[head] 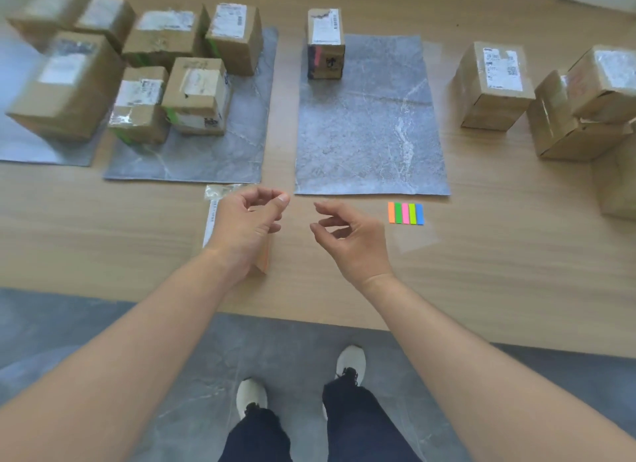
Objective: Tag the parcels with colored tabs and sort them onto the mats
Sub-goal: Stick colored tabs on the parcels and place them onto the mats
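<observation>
My left hand [247,227] and my right hand [351,237] hover side by side over the wooden floor, fingers loosely curled and apart, with nothing visible in either. A strip of colored tabs [406,213] (orange, green, pink, lime, blue) lies on a clear sheet right of my right hand. The middle grey mat [371,144] carries one parcel [325,45] with a pink-red tab on its side. The left-middle mat [192,162] holds several parcels [196,93], some showing green tabs. A small brown piece with an orange edge [264,258] is mostly hidden under my left hand.
A far-left mat [34,151] bears more blurred parcels [69,82]. Several parcels [492,86] with no tabs showing stand on the bare floor at the right. Clear plastic packaging [220,193] lies beside my left hand. My feet stand on a grey mat [172,375].
</observation>
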A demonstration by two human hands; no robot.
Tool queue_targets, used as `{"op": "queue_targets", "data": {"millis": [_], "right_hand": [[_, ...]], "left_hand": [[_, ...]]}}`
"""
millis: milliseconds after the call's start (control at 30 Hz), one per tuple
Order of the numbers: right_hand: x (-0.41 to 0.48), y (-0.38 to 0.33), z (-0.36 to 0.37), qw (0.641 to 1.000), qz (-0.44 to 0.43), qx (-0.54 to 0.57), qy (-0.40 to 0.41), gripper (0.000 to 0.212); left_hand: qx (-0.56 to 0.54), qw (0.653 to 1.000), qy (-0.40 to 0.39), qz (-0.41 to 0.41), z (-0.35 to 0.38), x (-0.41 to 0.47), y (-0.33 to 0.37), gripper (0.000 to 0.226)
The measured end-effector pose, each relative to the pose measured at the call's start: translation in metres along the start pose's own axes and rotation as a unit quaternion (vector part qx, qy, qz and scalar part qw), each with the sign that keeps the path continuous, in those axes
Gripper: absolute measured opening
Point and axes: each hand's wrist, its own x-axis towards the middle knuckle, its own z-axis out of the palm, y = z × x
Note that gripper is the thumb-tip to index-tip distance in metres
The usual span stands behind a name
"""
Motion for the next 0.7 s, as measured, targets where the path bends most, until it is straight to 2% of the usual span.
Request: {"op": "queue_targets", "data": {"millis": [167, 333, 533, 633, 700], "right_hand": [[-0.023, -0.019, 0.055, 0.999, -0.026, -0.030, 0.011, 0.025], [-0.047, -0.029, 0.097, 0.985, -0.096, -0.144, 0.012, 0.030], [-0.053, -0.038, 0.121, 0.946, -0.118, -0.288, -0.095, 0.059], [-0.054, -0.038, 0.133, 0.923, -0.168, -0.323, -0.125, 0.063], [-0.052, -0.039, 0.138, 0.918, -0.171, -0.328, -0.145, 0.064]], "left_hand": [[0.015, 1.000, 0.008, 0.020, -0.069, -0.012, -0.010, 0.006], [0.024, 0.999, 0.015, 0.030, -0.125, -0.020, -0.022, 0.007], [0.103, 0.993, 0.009, 0.064, -0.170, -0.021, -0.053, 0.009], [0.190, 0.977, 0.005, 0.092, -0.176, -0.025, -0.078, 0.010], [0.227, 0.969, -0.002, 0.100, -0.172, -0.026, -0.092, 0.009]]}}
